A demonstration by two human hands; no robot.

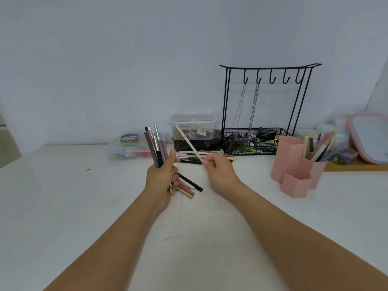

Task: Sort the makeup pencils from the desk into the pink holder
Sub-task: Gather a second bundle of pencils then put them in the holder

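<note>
Makeup pencils [157, 147] stood bunched in the left hand [162, 179], whose fingers were curled round them above a white desk [63, 206]; their tops fanned upward and their lower ends stuck out below the palm. Just to the right, the right hand [217, 171] pinched one cream pencil [189, 142] near its lower end, with the pencil slanting up and to the left. Behind both hands, more loose pencils [195, 157] lay flat on the desk. Farther right stood the pink holder [294, 164], with several pencils upright in its rear compartment. Along the wall sat a clear lidded box [193, 126] on a dark box, and a black wire rack [264, 110] with hanging chains.
</note>
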